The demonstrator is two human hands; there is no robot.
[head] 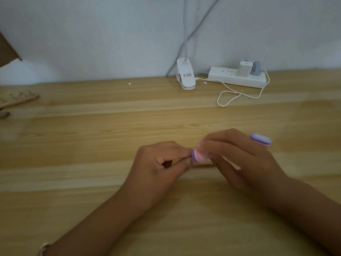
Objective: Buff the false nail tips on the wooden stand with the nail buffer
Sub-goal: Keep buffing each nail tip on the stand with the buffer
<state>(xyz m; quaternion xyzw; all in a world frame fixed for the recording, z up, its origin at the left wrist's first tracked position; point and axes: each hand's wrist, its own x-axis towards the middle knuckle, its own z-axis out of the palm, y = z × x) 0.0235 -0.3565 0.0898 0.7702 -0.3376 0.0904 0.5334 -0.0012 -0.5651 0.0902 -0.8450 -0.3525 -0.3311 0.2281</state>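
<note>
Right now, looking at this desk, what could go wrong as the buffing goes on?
1. The left hand pinches something small, likely a nail tip, right against the buffer held in the right hand. The piece could slip out, or the fingertips could get scuffed.
2. The stand sits far off to the left, so reaching for it may be awkward.

Left hand (158, 163) and right hand (238, 156): both bare. Left forearm (103, 215) and right forearm (304, 204): bare skin down to the frame edge. One worn item: thin pale silvery-white wristband (43, 248) on the left arm, lower-left corner. Blurred and partly cropped, so can't tell strap from bracelet.
</note>
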